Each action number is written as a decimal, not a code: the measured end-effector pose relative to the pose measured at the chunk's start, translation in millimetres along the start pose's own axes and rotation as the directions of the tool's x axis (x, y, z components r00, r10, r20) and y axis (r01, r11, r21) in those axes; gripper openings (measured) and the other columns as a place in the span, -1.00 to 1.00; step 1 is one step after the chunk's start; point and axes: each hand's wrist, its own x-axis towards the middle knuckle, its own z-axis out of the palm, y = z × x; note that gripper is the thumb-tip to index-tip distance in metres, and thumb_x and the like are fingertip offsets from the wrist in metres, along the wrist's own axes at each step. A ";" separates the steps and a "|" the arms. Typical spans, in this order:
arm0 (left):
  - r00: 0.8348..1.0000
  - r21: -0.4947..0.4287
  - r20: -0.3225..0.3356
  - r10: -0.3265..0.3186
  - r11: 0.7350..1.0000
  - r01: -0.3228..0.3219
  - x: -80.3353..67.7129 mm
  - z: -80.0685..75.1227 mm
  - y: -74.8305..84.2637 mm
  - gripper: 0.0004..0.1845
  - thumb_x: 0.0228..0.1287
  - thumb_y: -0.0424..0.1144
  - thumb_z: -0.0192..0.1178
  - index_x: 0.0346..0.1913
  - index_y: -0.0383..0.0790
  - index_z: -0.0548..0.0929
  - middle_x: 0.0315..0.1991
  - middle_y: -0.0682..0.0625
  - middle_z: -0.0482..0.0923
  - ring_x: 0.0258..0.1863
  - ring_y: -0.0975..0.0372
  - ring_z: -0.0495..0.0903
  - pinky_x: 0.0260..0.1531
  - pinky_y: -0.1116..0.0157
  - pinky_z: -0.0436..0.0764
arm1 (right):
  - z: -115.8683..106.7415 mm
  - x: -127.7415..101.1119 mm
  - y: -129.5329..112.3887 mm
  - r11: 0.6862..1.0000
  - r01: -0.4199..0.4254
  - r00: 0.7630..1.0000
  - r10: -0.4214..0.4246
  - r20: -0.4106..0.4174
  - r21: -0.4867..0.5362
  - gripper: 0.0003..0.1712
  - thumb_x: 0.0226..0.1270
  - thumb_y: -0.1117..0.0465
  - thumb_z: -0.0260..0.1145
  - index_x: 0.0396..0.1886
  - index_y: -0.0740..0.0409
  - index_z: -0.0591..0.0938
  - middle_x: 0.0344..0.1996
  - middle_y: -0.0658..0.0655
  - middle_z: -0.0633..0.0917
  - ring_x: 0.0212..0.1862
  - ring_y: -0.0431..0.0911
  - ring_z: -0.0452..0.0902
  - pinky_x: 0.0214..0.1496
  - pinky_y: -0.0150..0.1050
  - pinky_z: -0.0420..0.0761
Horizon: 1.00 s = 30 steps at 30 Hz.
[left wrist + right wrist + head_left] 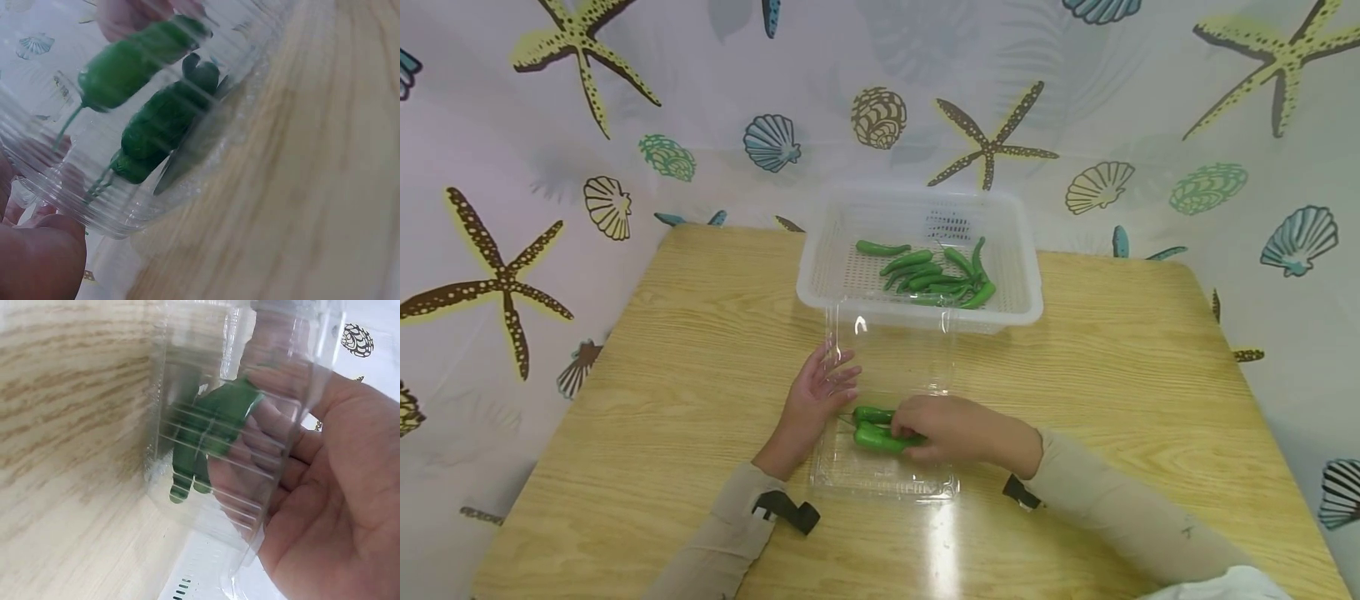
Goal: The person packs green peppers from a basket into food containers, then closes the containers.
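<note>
Your right hand (951,429) has its fingers clamped on green peppers (880,435) inside the clear clamshell tray (880,479); your left hand (816,396), fingers spread apart, steadies its left wall.

Close up: green peppers (209,434) inside a clear plastic container (250,375), seen through its ribbed wall. Right hand (325,506) reaching in, fingers (250,462) touching the peppers. Beneath, wooden table (69,456); patterned backdrop (369,331) at top right.
</note>
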 end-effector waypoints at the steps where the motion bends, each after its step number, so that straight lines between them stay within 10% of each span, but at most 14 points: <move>1: 1.000 0.002 0.000 0.000 1.000 0.000 -0.1 0.0 -0.2 -0.14 0.14 -0.60 0.17 0.44 -0.17 -0.01 0.32 -0.31 0.16 0.22 -0.10 0.32 0.09 0.19 0.50 | 1.3 0.0 -0.5 1.000 -0.005 1.000 0.005 -0.001 -0.006 -0.85 0.17 0.12 0.27 -0.26 0.01 0.59 -0.33 -0.11 0.55 -0.28 -0.28 0.40 -0.22 -0.40 0.54; 30: 1.000 -0.019 -0.007 -0.009 1.000 0.009 -0.4 1.2 0.3 -0.13 0.14 -0.59 0.17 0.44 -0.13 -0.01 0.33 -0.35 0.12 0.21 -0.10 0.32 0.09 0.19 0.50 | 19.4 -1.3 0.8 0.991 0.009 0.994 -0.024 -0.107 -0.133 -0.82 0.19 0.09 0.34 -0.24 0.01 0.61 -0.25 -0.06 0.61 -0.20 -0.21 0.49 -0.13 -0.33 0.58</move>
